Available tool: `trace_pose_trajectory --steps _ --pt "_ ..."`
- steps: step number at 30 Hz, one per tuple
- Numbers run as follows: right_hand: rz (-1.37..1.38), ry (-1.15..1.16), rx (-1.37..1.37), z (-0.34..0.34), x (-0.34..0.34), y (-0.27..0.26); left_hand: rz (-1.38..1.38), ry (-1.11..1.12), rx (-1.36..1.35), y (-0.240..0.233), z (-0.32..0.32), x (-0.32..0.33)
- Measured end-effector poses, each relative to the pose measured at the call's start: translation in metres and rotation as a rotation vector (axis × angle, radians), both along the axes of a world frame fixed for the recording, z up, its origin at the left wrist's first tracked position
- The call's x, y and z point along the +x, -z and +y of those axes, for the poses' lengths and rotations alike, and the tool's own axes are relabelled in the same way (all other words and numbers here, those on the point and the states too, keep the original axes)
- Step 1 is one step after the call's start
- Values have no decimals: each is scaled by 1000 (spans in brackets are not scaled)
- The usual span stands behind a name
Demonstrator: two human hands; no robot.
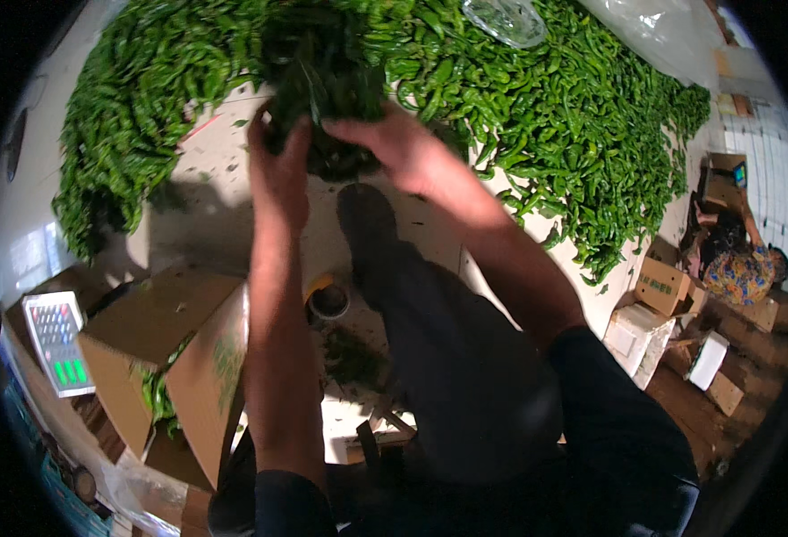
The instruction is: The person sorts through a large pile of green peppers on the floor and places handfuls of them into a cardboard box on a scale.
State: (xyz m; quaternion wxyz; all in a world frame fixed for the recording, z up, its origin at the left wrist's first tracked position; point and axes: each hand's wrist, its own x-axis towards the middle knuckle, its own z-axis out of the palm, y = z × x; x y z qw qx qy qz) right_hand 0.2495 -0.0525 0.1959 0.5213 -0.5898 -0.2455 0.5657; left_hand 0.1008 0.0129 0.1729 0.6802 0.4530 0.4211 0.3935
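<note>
A clump of green peppers (340, 87), dark with shadow and partly blurred, lies between my two hands. My left hand (280, 161) cups its left side, thumb and fingers spread around it. From the right, my right hand (394, 144) presses in with its thumb along the near side. Shadow hides the fingertips and how many peppers are held. Beyond and to both sides spreads a large heap of long green peppers (555, 107) on the pale tiled floor (206, 168).
An open cardboard box (159, 302) with peppers inside stands at left, beside a lit digital scale display (58, 342). Near my foot are a round container (329, 299) and leaf scraps (353, 356). Clear plastic (662, 33) covers the upper right. Another person (739, 272) sits at far right near boxes.
</note>
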Motion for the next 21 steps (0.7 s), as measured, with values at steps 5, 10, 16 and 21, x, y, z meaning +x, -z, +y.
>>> trace_pose_trajectory --steps 5,10,16,21 --pt "22 -288 320 61 -68 -151 30 -273 303 -182 18 -80" --pt "160 -588 394 53 -179 -269 184 -458 489 -297 -21 -201" --pt "91 -1000 401 47 -314 -251 570 -681 549 -296 -96 -340" --pt "-538 -1231 860 66 -323 -164 865 -96 430 -233 -147 -422"
